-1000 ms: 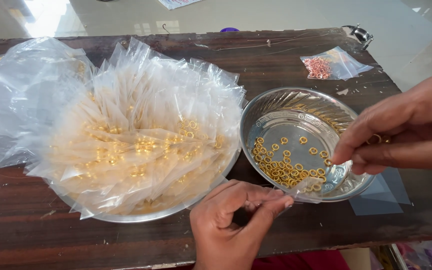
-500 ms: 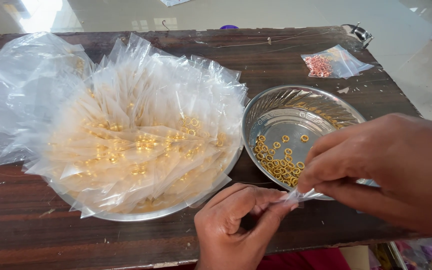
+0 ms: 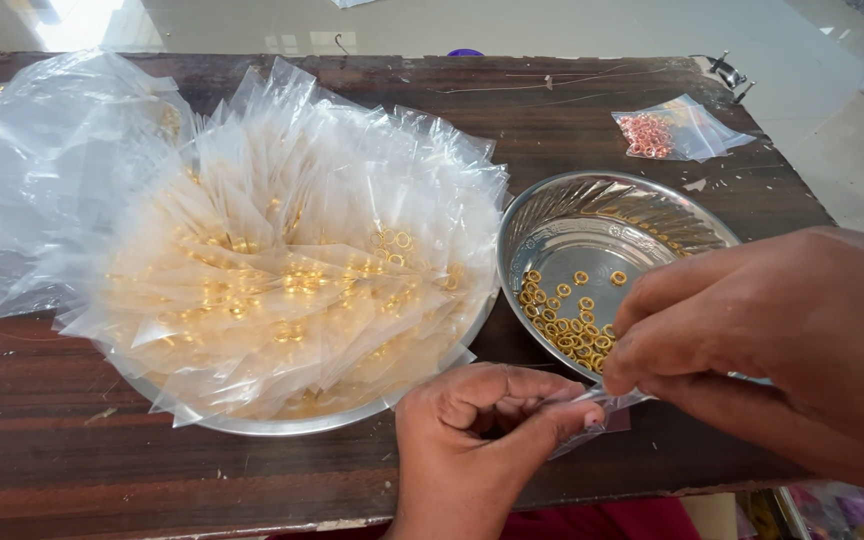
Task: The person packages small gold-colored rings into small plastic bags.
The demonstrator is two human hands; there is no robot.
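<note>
Gold rings (image 3: 564, 325) in a silver steel bowl (image 3: 592, 215); clear pouches (image 3: 292, 270); dark brown wood-grain table (image 3: 82, 460).

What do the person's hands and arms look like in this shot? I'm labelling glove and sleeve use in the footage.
Both hands are bare: the left hand and the right hand wear no gloves, and no rings, watch or bracelet show. No sleeve reaches the visible wrists. The nails on the fingers are short and unpainted.

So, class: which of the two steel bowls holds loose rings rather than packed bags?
The smaller bowl on the right, beside the right hand; the larger bowl is heaped with bags.
</note>
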